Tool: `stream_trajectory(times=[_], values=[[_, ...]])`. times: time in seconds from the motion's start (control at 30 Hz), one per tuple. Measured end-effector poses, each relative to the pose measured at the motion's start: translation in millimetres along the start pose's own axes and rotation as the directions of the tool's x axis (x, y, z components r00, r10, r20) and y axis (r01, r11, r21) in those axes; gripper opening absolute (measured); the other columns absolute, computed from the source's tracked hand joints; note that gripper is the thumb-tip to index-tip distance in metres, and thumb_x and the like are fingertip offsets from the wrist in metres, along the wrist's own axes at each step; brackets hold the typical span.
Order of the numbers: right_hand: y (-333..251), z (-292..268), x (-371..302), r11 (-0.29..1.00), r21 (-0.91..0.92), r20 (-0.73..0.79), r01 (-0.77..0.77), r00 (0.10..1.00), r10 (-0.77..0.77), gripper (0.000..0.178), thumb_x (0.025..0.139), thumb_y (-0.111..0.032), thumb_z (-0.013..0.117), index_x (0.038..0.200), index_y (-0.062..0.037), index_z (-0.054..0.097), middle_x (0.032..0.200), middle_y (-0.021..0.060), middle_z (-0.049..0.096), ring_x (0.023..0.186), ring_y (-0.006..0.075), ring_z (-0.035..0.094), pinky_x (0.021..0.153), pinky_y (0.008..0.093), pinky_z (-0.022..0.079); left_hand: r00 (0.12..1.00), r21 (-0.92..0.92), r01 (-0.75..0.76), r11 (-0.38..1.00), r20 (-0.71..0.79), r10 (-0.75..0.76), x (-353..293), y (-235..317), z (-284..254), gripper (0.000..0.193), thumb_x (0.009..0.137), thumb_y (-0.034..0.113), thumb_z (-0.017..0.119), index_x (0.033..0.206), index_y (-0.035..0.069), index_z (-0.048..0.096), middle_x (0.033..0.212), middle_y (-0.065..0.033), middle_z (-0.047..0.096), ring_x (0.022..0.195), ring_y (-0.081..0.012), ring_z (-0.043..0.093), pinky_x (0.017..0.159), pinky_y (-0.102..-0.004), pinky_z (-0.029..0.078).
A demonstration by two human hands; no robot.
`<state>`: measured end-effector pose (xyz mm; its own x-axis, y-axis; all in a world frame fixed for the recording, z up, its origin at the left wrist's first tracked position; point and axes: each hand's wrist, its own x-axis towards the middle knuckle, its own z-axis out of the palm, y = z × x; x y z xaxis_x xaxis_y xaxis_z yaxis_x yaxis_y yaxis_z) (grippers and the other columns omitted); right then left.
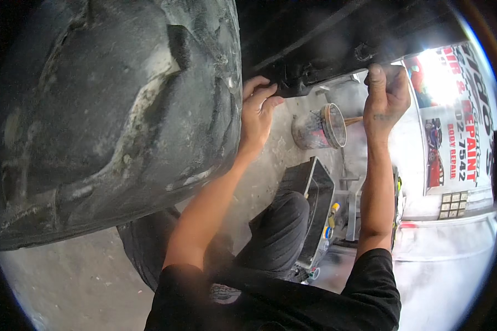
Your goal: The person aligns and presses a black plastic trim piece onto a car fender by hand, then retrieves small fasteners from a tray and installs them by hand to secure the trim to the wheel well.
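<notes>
Across the top runs a long black panel [326,38] with a bracket-like lump [298,83] on its lower edge. My left hand [255,121] is up at that lump, fingers bent and thumb drawn toward them; what is between the fingertips is hidden. Further right, my right hand [388,102] grips the panel's lower edge, thumb on the near side and fingers curled behind. A big, dusty, dark grey moulded part [110,121] with pale scuffs fills the left side and partly covers my left forearm.
Beyond my hands a stained clear bucket [309,132] holds a wooden stick. Near my knee [284,220] a black crate [320,193] stands, with small coloured containers [331,220] beside it. A printed banner [453,127] hangs on the right wall, near a bright light.
</notes>
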<state>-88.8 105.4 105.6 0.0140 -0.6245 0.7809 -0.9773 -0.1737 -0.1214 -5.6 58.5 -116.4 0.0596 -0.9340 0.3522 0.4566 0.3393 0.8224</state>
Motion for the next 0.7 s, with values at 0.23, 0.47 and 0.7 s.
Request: stream_trajectory(times=[0.23, 0.47, 0.7], values=[[3.8, -4.8, -0.2, 0.998, -0.054, 0.028, 0.014, 1.0, -0.012, 0.02, 0.096, -0.015, 0.069, 0.085, -0.003, 0.058, 0.071, -0.0025, 0.055, 0.063, 0.0049, 0.045, 0.058, 0.0206, 0.036, 0.996, 0.142, 0.044, 0.989, -0.082, -0.033, -4.0, -6.2, 0.7, 0.051, 0.071, 0.012, 0.085, 0.118, 0.001, 0.066, 0.121, -0.0146, 0.06, 0.108, -0.0285, 0.057, 0.098, -0.0383, 0.044], [-4.2, 3.9, 1.4, 0.995, 0.06, -0.021, 0.078, 0.997, -0.077, 0.025, 0.09, -0.013, 0.075, 0.078, -0.0023, 0.055, 0.065, -0.0021, 0.052, 0.056, 0.0042, 0.042, 0.051, 0.022, 0.034, 0.921, -0.455, 0.362, 0.814, 0.037, -0.389, -21.3, -38.1, 3.3, 0.074, 0.083, 0.023, 0.083, 0.142, 0.0, 0.045, 0.142, -0.0148, 0.049, 0.133, -0.0348, 0.047, 0.109, -0.0409, 0.041], [-17.7, 4.3, 2.1, 0.999, 0.013, -0.024, 0.034, 0.999, -0.034, 0.025, 0.09, -0.011, 0.074, 0.078, -0.0015, 0.055, 0.063, -0.0014, 0.051, 0.056, 0.0042, 0.041, 0.051, 0.0228, 0.033, 0.915, -0.345, 0.404, 0.847, 0.159, -0.372, -12.2, -45.6, -8.0, 0.082, 0.082, 0.021, 0.082, 0.147, 0.0, 0.037, 0.148, -0.0177, 0.039, 0.132, -0.0365, 0.046, 0.105, -0.0427, 0.046]])
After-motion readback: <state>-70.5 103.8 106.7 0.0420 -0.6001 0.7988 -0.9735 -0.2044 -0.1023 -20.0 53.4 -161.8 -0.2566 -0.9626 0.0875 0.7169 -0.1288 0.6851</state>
